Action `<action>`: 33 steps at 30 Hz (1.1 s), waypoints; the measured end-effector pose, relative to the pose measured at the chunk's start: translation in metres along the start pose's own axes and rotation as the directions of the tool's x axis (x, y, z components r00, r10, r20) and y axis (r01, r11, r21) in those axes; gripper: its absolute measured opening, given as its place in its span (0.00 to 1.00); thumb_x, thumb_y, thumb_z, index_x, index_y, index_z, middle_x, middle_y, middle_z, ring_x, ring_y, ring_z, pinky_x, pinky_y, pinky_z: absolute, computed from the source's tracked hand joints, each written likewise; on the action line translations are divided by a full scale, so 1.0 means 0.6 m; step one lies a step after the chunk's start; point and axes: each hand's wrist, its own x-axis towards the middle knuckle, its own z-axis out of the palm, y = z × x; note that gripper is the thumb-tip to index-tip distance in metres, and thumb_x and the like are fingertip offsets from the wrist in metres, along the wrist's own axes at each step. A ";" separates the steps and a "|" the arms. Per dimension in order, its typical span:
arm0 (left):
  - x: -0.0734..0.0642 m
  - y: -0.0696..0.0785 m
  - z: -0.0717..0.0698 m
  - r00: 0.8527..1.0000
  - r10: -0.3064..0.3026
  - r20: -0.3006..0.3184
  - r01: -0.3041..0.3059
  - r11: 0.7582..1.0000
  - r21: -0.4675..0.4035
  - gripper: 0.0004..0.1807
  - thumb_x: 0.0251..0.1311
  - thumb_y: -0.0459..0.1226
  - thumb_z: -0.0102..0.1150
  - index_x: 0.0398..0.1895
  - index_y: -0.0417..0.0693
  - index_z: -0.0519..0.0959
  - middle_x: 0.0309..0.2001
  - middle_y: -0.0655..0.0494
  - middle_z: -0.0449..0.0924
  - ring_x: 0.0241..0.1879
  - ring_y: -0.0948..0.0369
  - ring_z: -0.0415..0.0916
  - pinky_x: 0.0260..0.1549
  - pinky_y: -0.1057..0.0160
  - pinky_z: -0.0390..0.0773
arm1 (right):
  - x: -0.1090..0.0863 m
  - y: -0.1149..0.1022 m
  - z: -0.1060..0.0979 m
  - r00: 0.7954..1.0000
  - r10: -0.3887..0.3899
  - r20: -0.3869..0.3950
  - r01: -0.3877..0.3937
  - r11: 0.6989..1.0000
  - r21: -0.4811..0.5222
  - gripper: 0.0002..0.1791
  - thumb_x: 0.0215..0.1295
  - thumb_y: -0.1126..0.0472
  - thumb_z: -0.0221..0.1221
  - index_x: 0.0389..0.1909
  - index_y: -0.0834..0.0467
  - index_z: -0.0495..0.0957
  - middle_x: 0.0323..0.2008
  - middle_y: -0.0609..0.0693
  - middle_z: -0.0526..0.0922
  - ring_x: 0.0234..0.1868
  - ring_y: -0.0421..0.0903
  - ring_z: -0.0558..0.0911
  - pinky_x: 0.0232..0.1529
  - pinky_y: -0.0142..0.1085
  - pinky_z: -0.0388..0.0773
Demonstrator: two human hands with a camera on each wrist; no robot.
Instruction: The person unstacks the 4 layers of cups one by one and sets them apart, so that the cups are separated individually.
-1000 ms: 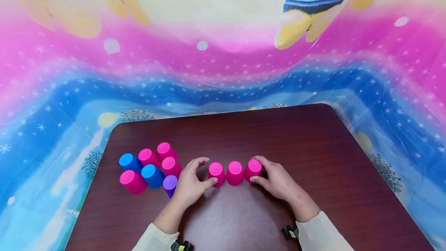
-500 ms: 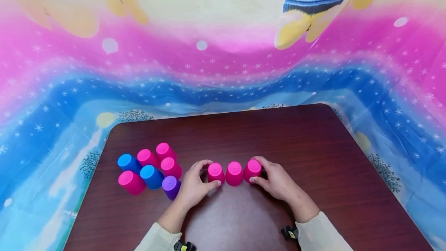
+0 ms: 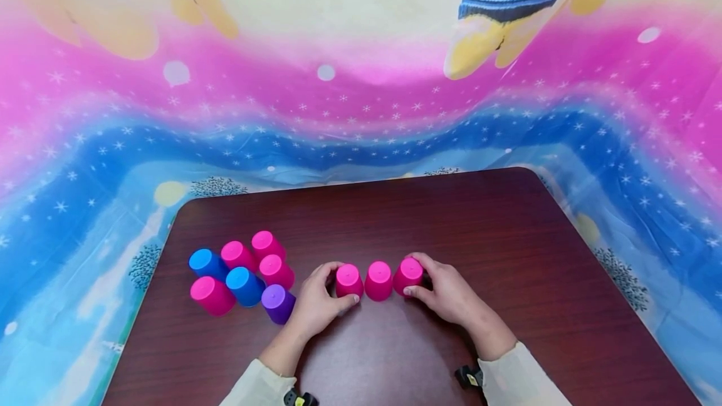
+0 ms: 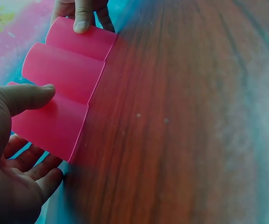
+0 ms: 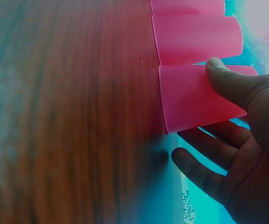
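Three pink cups stand upside down in a row on the dark wooden table, rims close together. My left hand (image 3: 317,301) grips the left pink cup (image 3: 349,279), thumb across its near side and fingers behind it. At the other end, my right hand (image 3: 451,293) holds the right pink cup (image 3: 408,273) between thumb and fingers. Between them stands the middle pink cup (image 3: 378,281), touched by neither palm. In the left wrist view, my left thumb (image 4: 34,97) lies on the cup wall. The right wrist view has my right thumb (image 5: 228,81) pressed on its cup.
Left of my left hand is a cluster of upturned cups: a purple cup (image 3: 277,304), two blue ones including the nearer blue cup (image 3: 245,287), and several pink ones such as the front pink cup (image 3: 212,296). A printed cloth (image 3: 361,105) hangs behind the table (image 3: 361,218).
My left hand has moved slightly right, its thumb and fingers closing further round the left pink cup, uncovering more of the purple cup. My right hand stays on its cup.
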 end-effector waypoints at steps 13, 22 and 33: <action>-0.001 -0.003 -0.002 1.000 0.009 -0.009 -0.009 1.000 -0.003 0.32 0.43 0.39 0.84 0.54 0.55 0.81 0.49 0.59 0.83 0.52 0.59 0.81 0.56 0.50 0.80 | 0.002 -0.002 0.001 1.000 -0.016 -0.010 0.016 1.000 -0.001 0.37 0.58 0.54 0.77 0.67 0.50 0.73 0.47 0.44 0.85 0.48 0.42 0.84 0.52 0.45 0.84; -0.006 0.011 -0.013 1.000 -0.028 -0.003 0.028 0.999 0.021 0.33 0.45 0.42 0.83 0.57 0.57 0.80 0.51 0.61 0.82 0.53 0.59 0.80 0.56 0.50 0.79 | -0.001 -0.002 -0.002 1.000 0.025 0.011 -0.025 1.000 -0.010 0.37 0.58 0.53 0.77 0.67 0.48 0.72 0.49 0.45 0.84 0.49 0.42 0.84 0.54 0.45 0.83; -0.015 0.027 -0.027 0.999 -0.034 -0.025 0.035 0.998 0.043 0.34 0.44 0.43 0.84 0.58 0.58 0.80 0.51 0.61 0.82 0.52 0.59 0.80 0.54 0.51 0.80 | -0.002 -0.001 0.000 1.000 0.008 0.002 -0.008 1.000 -0.006 0.37 0.58 0.52 0.77 0.67 0.48 0.72 0.48 0.43 0.84 0.49 0.41 0.84 0.53 0.44 0.84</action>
